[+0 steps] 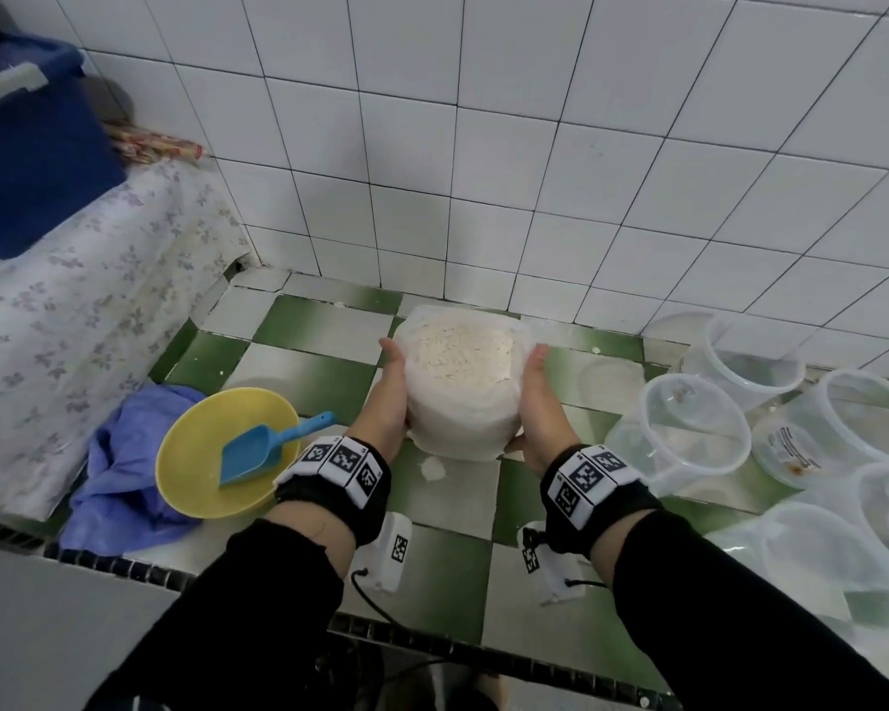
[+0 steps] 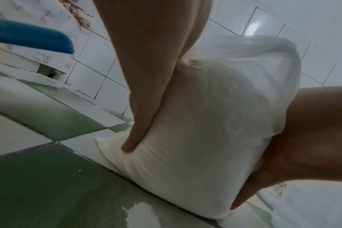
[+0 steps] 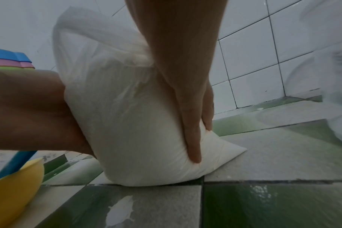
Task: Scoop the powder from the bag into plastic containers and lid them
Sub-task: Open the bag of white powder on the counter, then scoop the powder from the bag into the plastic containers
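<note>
Head view: a soft, translucent plastic bag [image 1: 460,387] filled with fine off-white powder [image 1: 463,351] is seen standing upright, mouth open, on a glossy green-and-white tiled counter [image 1: 432,556] near the white tiled wall [image 1: 483,146]. The bag is flanked by the left hand [image 1: 388,397] and right hand [image 1: 537,407], each laid flat against a side with fingers extended, so that it is pressed between the palms rather than clutched. A round yellow bowl [image 1: 196,454] holding a blue plastic scoop [image 1: 257,451] is noted left of the left wrist, partly over a crumpled blue cloth [image 1: 119,484]. Clear round plastic containers [image 1: 694,433] are grouped to the right, unlidded. A small powder spill [image 1: 433,468] is recorded just in front of the bag. Left wrist view: straight fingers [image 2: 139,123] are seen laid against the bag's wrinkled side, its base resting on the tiles. Right wrist view: extended fingers [image 3: 193,138] are seen denting the bag near its lower corner, the opposite hand against the far side.
</note>
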Demonstrator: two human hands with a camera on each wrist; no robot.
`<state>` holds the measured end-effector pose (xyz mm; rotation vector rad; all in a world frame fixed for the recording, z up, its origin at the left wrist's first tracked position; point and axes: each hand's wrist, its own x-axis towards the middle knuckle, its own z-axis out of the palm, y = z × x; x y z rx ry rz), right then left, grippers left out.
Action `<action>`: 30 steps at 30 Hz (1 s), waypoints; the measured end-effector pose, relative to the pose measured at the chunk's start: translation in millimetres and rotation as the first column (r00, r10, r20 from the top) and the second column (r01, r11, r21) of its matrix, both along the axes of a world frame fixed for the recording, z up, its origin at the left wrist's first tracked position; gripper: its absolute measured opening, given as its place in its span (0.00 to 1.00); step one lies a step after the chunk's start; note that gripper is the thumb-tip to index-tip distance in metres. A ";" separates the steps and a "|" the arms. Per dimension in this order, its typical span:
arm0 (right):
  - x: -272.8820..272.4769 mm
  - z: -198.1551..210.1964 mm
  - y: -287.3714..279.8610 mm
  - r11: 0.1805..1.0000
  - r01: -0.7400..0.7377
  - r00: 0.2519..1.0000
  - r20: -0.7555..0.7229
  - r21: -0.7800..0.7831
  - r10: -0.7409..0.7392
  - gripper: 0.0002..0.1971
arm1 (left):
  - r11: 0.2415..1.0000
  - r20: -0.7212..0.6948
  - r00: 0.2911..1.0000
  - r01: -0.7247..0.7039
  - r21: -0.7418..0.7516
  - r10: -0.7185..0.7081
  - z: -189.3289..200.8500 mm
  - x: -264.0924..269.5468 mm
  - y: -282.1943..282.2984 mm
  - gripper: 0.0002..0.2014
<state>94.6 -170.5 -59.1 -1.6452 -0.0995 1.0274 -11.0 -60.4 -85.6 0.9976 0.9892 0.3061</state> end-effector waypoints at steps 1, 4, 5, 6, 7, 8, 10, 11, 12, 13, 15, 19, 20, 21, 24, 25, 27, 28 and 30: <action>0.6 -1.6 0.1 1.000 -0.002 1.000 0.001 0.001 0.002 0.38 | 1.000 -0.007 1.000 0.004 0.001 -0.004 -1.5 0.4 -0.1 0.55; 1.4 -3.4 -2.0 1.000 -0.018 1.000 -0.013 -0.006 0.018 0.38 | 1.000 -0.016 1.000 0.017 0.002 -0.017 1.0 -0.9 -2.1 0.55; 1.4 -2.9 -3.3 1.000 -0.026 1.000 -0.017 -0.013 0.026 0.38 | 1.000 -0.021 1.000 0.017 0.004 -0.016 4.3 -2.0 -3.8 0.55; 1.9 -2.5 -4.7 0.999 -0.031 0.999 -0.019 -0.021 0.030 0.38 | 1.000 -0.032 0.999 0.013 0.009 -0.013 8.2 -3.1 -5.5 0.54; 2.0 -1.1 -6.8 0.999 -0.031 0.999 -0.021 -0.022 0.031 0.37 | 1.000 -0.044 0.999 0.009 0.015 -0.008 12.9 -4.7 -7.7 0.52; 1.9 -0.2 -9.1 1.000 -0.022 1.000 -0.021 -0.022 0.022 0.36 | 1.000 -0.051 0.999 0.007 0.020 -0.006 17.2 -6.2 -10.1 0.50; 0.1 0.2 -17.0 1.000 0.005 1.000 0.004 -0.007 -0.005 0.34 | 1.000 -0.050 0.999 0.005 0.027 -0.004 19.6 -9.9 -14.3 0.45; -1.6 -1.0 -22.1 1.000 0.026 0.999 0.038 -0.002 -0.026 0.33 | 0.999 -0.044 0.999 0.003 0.036 -0.002 19.0 -12.5 -16.8 0.42; -3.7 -2.3 -28.2 0.998 0.065 0.994 0.085 -0.003 -0.064 0.33 | 0.999 -0.044 0.999 0.004 0.052 -0.002 16.7 -16.1 -19.2 0.42; -6.4 -3.9 -34.9 0.992 0.124 0.983 0.134 -0.002 -0.122 0.32 | 0.998 -0.045 0.999 0.012 0.067 -0.009 14.1 -20.0 -22.1 0.45; -12.9 -5.1 -50.4 0.961 0.274 0.936 0.223 0.028 -0.274 0.26 | 0.995 -0.050 0.998 0.027 0.094 -0.022 7.1 -28.3 -27.1 0.48; -20.8 -2.3 -85.4 0.818 0.556 0.747 0.341 0.147 -0.570 0.13 | 0.987 0.016 0.998 0.050 0.152 -0.054 8.4 -40.0 -41.3 0.29; -20.2 -2.5 -93.7 0.781 0.604 0.704 0.356 0.156 -0.615 0.14 | 0.984 0.026 0.998 0.059 0.166 -0.065 9.2 -42.4 -44.9 0.28; -18.8 -2.9 -101.4 0.752 0.641 0.671 0.364 0.154 -0.646 0.15 | 0.981 0.028 0.997 0.068 0.182 -0.074 9.7 -44.1 -48.4 0.27; -11.2 -4.8 -120.9 0.703 0.701 0.629 0.358 0.124 -0.690 0.21 | 0.978 0.029 0.997 0.068 0.198 -0.075 9.8 -47.9 -58.0 0.29; -8.1 -4.7 -125.8 0.700 0.706 0.634 0.345 0.106 -0.692 0.22 | 0.978 0.025 0.997 0.071 0.194 -0.077 10.0 -48.5 -60.8 0.29; -1.0 -5.6 -133.3 0.714 0.697 0.668 0.308 0.058 -0.677 0.25 | 0.982 0.044 0.997 0.059 0.181 -0.068 10.6 -48.9 -66.6 0.30; 3.0 -6.4 -136.2 0.726 0.687 0.690 0.284 0.034 -0.666 0.27 | 0.983 0.056 0.996 0.053 0.178 -0.064 9.6 -49.1 -69.4 0.31; 11.5 -9.1 -140.8 0.761 0.649 0.740 0.239 -0.005 -0.629 0.29 | 0.984 0.068 0.995 0.056 0.167 -0.068 7.8 -49.7 -76.2 0.33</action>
